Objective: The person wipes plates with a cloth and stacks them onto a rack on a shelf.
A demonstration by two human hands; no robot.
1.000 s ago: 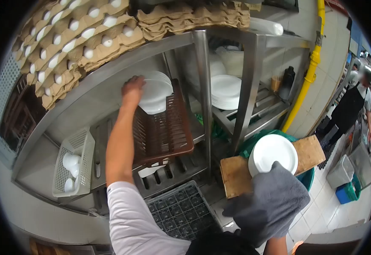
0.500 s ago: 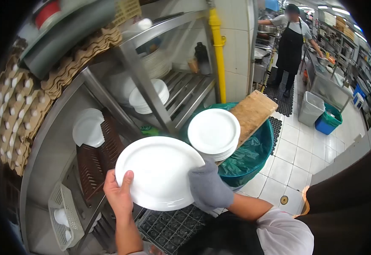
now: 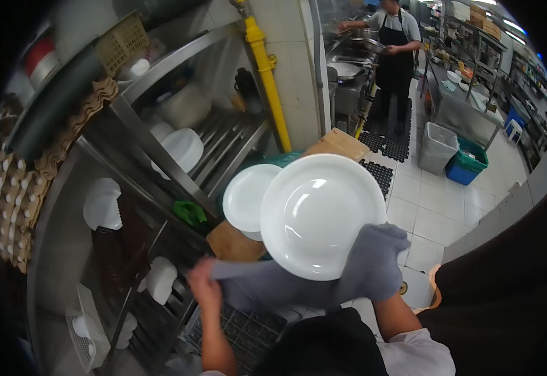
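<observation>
My right hand, covered by a grey cloth, grips the lower right rim of a shiny white plate through the fabric. The plate is tilted with its broad face towards me and looks nearly round. My left hand, slightly blurred, is closed on the other end of the cloth, which stretches across below the plate. Just behind, a stack of white plates rests on a wooden board, partly hidden by the plate I hold.
Steel shelves on the left hold more white dishes. Below are a brown rack, a white basket and a glass crate. Egg trays stand far left. Another person handles a pan beyond.
My left hand has let go of the plate's rim and now holds the cloth's end. The plate has shifted right and looks rounder. My view has turned; the other person now holds a pan.
</observation>
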